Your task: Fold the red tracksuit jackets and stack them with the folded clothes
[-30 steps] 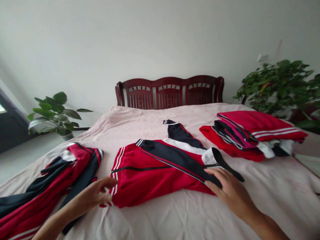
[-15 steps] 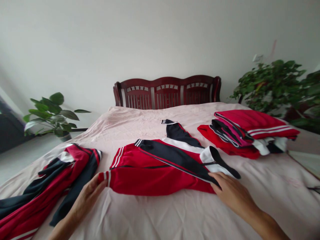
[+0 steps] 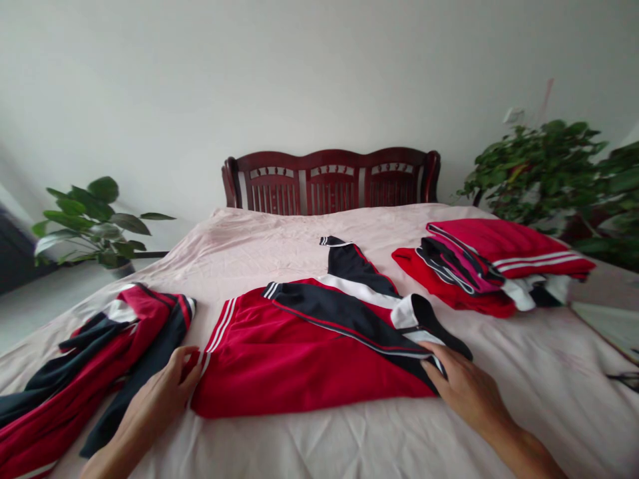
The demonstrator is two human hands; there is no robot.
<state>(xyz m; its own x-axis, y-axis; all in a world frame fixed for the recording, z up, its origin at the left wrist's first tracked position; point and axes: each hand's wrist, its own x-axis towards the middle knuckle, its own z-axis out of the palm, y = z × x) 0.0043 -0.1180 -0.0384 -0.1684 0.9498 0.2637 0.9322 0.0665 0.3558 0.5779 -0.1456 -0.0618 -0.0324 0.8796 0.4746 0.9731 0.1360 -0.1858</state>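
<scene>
A red track jacket (image 3: 294,359) with black sleeves and white stripes lies flat on the pale pink bed sheet (image 3: 524,399) in front of me. My left hand (image 3: 160,392) grips the jacket's lower left corner at the white stripes, thumb on top. My right hand (image 3: 464,386) lies flat on the jacket's right edge, fingers stretched over the black sleeve near the white collar (image 3: 409,313).
A heap of red and black clothes (image 3: 94,359) lies at the left of the bed. A folded pile of red garments (image 3: 499,266) sits at the right. A dark wooden headboard (image 3: 329,183) stands behind, with potted plants at left (image 3: 94,223) and right (image 3: 554,166).
My left hand took the jacket's left corner and pulled the folded lower part back toward me, so the jacket now lies flatter and wider. My right hand stayed on the right edge.
</scene>
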